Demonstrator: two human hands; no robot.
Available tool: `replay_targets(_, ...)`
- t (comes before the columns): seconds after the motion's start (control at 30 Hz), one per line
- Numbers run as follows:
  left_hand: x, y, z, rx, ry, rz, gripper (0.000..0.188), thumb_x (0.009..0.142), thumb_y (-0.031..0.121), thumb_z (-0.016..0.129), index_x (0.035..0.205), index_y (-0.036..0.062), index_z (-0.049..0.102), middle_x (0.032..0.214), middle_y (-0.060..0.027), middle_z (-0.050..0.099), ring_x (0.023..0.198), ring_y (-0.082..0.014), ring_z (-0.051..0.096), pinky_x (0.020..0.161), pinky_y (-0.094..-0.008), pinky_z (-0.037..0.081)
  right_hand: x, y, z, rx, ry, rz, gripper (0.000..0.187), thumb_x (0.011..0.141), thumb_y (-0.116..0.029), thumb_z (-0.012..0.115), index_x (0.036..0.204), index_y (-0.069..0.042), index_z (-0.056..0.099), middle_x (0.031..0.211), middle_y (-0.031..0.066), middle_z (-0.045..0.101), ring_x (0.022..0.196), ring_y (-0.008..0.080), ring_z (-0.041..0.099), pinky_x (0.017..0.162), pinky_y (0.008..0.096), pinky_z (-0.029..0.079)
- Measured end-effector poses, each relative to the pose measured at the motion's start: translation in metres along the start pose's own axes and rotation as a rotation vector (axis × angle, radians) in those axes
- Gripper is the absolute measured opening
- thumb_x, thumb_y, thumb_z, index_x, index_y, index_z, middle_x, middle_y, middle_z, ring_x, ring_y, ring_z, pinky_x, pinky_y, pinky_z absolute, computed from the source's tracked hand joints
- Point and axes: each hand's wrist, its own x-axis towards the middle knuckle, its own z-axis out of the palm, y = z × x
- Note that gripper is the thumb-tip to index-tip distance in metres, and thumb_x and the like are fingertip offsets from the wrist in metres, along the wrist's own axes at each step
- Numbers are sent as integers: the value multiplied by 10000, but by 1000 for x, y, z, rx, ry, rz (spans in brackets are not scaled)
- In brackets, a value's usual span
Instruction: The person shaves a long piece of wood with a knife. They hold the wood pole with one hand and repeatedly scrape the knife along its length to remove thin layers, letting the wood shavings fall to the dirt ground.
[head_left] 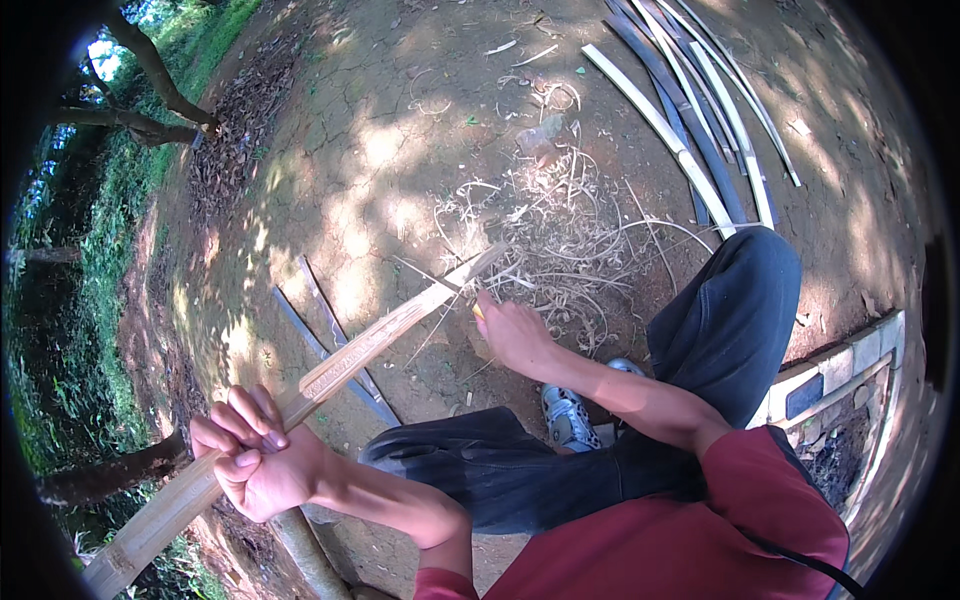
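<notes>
A long, pale split-bamboo strip runs slantwise from the lower left up toward the middle of the view. Around its nearer part wrap the fingers of my left hand. A knife with a bit of yellow handle showing sits in my right hand, whose fingers are closed and partly hidden. Its thin blade lies across the strip close to the far end, which looks rough and whittled.
Curly shavings litter the dirt ahead. Several long bamboo strips lie at the upper right, and two darker strips lie left of centre. Brick edging borders the right; tree branches stand left. My bent knees flank the work.
</notes>
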Motion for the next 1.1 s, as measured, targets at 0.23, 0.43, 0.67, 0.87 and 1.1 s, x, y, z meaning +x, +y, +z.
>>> replay_targets(0.23,-4,1,11,86,-7,-16,178,514,34,437,578,100,284,485,-37,259,422,-146,274,395,-251,257,-5,2,4,-52,1,24,255,917,-139,507,1048,78,479,595,200,614,597,393,650,563,488,523)
replay_targets(0.43,-1,10,4,32,-82,7,170,521,5,422,596,99,302,494,-35,265,441,-152,297,412,-262,278,-15,-42,-25,37,-63,-16,376,921,-166,523,1199,64,419,649,224,614,640,413,637,568,490,505)
replay_targets(0.67,-3,4,4,53,-25,-14,162,533,42,433,580,98,289,481,-42,260,428,-150,265,394,-259,262,5,10,12,-69,12,25,280,924,-135,470,1128,48,417,679,247,626,670,399,651,578,481,522)
replay_targets(0.87,-2,2,13,66,6,30,159,522,40,425,585,95,290,484,-41,261,429,-148,267,380,-253,255,-16,-40,-30,58,9,-83,311,934,-143,492,1126,90,421,617,202,602,585,413,607,551,495,494)
replay_targets(1.1,-7,-7,15,74,43,-6,163,521,29,417,591,95,286,495,-37,248,441,-147,258,369,-246,251,-4,20,15,-32,32,57,220,944,-131,462,1068,42,408,636,229,614,642,424,637,583,509,520)
